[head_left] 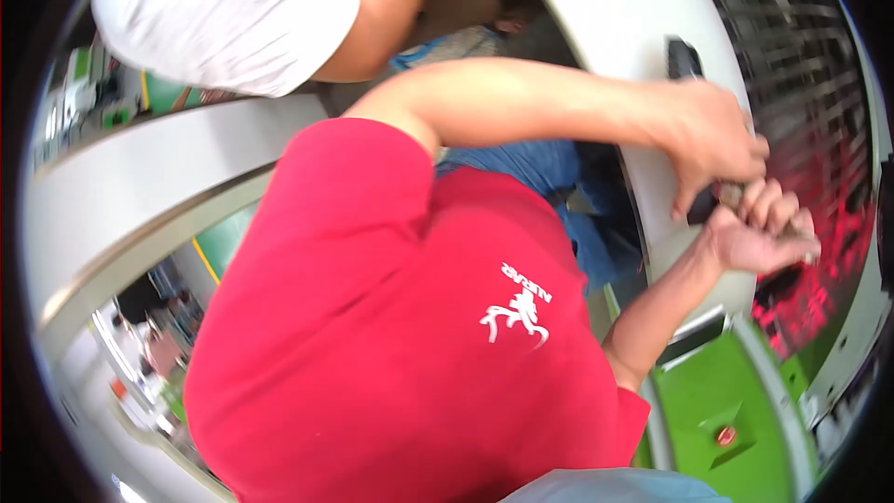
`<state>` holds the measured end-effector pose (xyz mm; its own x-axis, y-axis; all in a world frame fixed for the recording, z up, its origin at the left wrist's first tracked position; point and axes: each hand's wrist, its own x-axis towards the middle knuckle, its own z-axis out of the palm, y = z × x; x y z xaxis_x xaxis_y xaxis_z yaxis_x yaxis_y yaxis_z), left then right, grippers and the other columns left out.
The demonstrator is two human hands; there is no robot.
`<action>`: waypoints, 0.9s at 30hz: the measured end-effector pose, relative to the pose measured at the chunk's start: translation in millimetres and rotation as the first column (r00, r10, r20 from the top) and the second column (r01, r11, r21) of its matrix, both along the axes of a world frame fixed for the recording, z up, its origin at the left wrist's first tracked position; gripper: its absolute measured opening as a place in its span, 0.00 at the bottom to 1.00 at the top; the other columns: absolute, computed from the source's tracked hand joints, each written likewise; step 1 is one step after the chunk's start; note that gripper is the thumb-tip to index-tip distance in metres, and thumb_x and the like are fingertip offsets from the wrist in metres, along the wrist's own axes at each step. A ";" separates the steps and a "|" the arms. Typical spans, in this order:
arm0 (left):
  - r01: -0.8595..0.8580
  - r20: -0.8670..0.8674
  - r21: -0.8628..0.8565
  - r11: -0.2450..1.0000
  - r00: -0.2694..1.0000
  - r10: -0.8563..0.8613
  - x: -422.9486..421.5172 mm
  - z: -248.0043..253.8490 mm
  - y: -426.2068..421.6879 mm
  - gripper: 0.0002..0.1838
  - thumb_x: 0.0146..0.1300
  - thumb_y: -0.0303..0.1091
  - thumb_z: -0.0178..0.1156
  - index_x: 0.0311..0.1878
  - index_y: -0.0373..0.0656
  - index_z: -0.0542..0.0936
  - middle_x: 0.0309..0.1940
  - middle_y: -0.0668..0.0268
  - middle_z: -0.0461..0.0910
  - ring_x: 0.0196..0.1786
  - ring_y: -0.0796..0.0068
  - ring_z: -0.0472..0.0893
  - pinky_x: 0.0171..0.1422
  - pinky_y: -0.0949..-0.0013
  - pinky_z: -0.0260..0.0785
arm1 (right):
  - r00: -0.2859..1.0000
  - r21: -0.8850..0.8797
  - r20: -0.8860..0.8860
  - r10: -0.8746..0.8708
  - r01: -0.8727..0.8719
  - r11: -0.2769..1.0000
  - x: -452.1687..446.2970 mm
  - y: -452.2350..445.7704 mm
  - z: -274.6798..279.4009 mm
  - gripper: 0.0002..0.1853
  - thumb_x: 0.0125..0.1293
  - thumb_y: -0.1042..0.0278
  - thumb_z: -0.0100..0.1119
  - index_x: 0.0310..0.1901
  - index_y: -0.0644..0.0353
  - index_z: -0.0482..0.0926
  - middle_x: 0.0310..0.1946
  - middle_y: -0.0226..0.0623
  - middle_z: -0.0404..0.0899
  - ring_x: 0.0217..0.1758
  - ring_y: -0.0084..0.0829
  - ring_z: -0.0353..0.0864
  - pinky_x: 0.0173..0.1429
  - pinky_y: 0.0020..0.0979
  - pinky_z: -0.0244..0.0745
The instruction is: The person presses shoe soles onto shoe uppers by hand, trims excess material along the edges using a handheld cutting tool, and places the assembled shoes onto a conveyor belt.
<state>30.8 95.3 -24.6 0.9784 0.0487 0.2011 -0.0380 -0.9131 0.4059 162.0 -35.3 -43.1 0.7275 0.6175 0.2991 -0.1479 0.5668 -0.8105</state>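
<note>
At the right of the head view my two hands meet over the edge of a white work surface. My left hand [715, 138] comes from above, back upward, fingers bent down and the thumb apart from them. Below it my right hand [759, 231] lies palm up with its fingers curled. Between them is a small brownish piece [731, 194], mostly covered by the fingers; blur hides its exact kind. Both hands appear closed on it. A dark shape [703, 205] sits beside the left thumb.
The white surface [605, 0] carries a black object [683, 58]. Blurred metal pieces [782, 37] fill the right side, partly lit red. A green tray [684, 401] with a small red round thing [726, 435] stands below my hands. A person in white [223, 14] is at upper left.
</note>
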 end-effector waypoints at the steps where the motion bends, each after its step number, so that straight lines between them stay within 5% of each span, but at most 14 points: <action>1: -0.014 0.055 -0.008 1.000 0.998 0.015 5.1 -8.3 -2.9 0.45 0.33 0.61 0.91 0.54 0.47 0.86 0.54 0.69 0.87 0.58 0.53 0.89 0.58 0.51 0.85 | 1.000 -0.001 -0.020 0.001 -0.001 1.000 -0.6 0.4 1.1 0.31 0.83 0.28 0.56 0.34 0.48 0.72 0.21 0.20 0.54 0.19 0.18 0.48 0.23 0.25 0.42; 6: -0.067 0.040 -0.118 0.991 0.997 0.072 2.9 -18.2 3.0 0.45 0.33 0.62 0.90 0.54 0.46 0.89 0.53 0.68 0.88 0.59 0.55 0.88 0.61 0.54 0.84 | 0.991 -0.095 -0.011 -0.136 0.135 0.986 -24.2 26.7 11.9 0.30 0.82 0.29 0.60 0.33 0.47 0.68 0.21 0.20 0.52 0.19 0.18 0.48 0.24 0.27 0.42; 11: 0.017 -0.025 -0.138 0.990 0.999 -0.020 0.3 -12.0 8.9 0.44 0.34 0.65 0.90 0.54 0.47 0.90 0.52 0.67 0.89 0.54 0.53 0.91 0.59 0.52 0.85 | 0.991 -0.116 -0.062 0.119 -0.125 0.985 8.3 17.3 8.7 0.29 0.89 0.35 0.51 0.32 0.47 0.64 0.22 0.20 0.52 0.20 0.18 0.48 0.24 0.26 0.42; 14: -0.003 0.079 -0.059 0.998 0.997 0.008 2.3 -23.6 7.0 0.46 0.35 0.66 0.89 0.57 0.48 0.89 0.52 0.67 0.89 0.54 0.52 0.91 0.58 0.52 0.85 | 0.921 -0.128 -0.089 0.378 -0.387 0.913 16.8 10.7 19.3 0.26 0.93 0.41 0.43 0.37 0.50 0.66 0.23 0.20 0.54 0.20 0.16 0.47 0.23 0.24 0.44; 17: 0.007 0.055 -0.001 1.000 0.998 -0.007 5.7 -26.3 5.3 0.49 0.34 0.67 0.88 0.60 0.47 0.88 0.52 0.66 0.89 0.54 0.53 0.91 0.58 0.51 0.84 | 0.898 -0.254 -0.046 0.438 -0.434 0.864 17.5 9.3 31.0 0.25 0.94 0.42 0.43 0.38 0.52 0.66 0.23 0.20 0.53 0.20 0.15 0.48 0.22 0.24 0.44; 18: 0.010 0.035 0.013 1.000 0.999 -0.011 4.9 -23.8 5.7 0.50 0.34 0.67 0.88 0.60 0.47 0.88 0.52 0.66 0.89 0.54 0.53 0.91 0.58 0.51 0.84 | 0.892 -0.431 0.000 0.452 -0.408 0.805 20.6 -0.3 37.2 0.25 0.93 0.42 0.44 0.38 0.52 0.66 0.23 0.21 0.53 0.20 0.15 0.48 0.21 0.24 0.42; 22: 0.027 0.049 0.029 0.999 0.998 -0.029 0.7 -20.8 4.9 0.50 0.34 0.68 0.88 0.61 0.48 0.88 0.53 0.66 0.89 0.55 0.54 0.91 0.58 0.50 0.84 | 0.958 -0.407 0.063 0.279 -0.230 0.884 52.5 -41.1 30.9 0.26 0.92 0.38 0.45 0.43 0.54 0.71 0.24 0.21 0.54 0.21 0.17 0.49 0.20 0.24 0.43; 24: 0.039 0.014 0.048 0.998 0.999 -0.040 1.9 -18.2 4.5 0.54 0.36 0.70 0.87 0.66 0.49 0.85 0.59 0.66 0.86 0.60 0.51 0.89 0.62 0.48 0.83 | 0.920 -0.274 0.060 0.388 -0.359 0.892 63.0 -60.5 36.7 0.30 0.90 0.32 0.43 0.55 0.57 0.75 0.27 0.26 0.63 0.27 0.21 0.65 0.34 0.26 0.70; 27: 0.034 0.043 0.102 0.994 0.998 -0.038 12.4 -32.8 4.6 0.56 0.40 0.76 0.83 0.71 0.52 0.83 0.69 0.67 0.81 0.67 0.50 0.85 0.63 0.46 0.83 | 0.967 -0.284 0.250 0.043 0.031 0.958 34.3 -73.1 33.6 0.41 0.88 0.26 0.38 0.76 0.59 0.71 0.38 0.35 0.76 0.44 0.31 0.79 0.62 0.39 0.82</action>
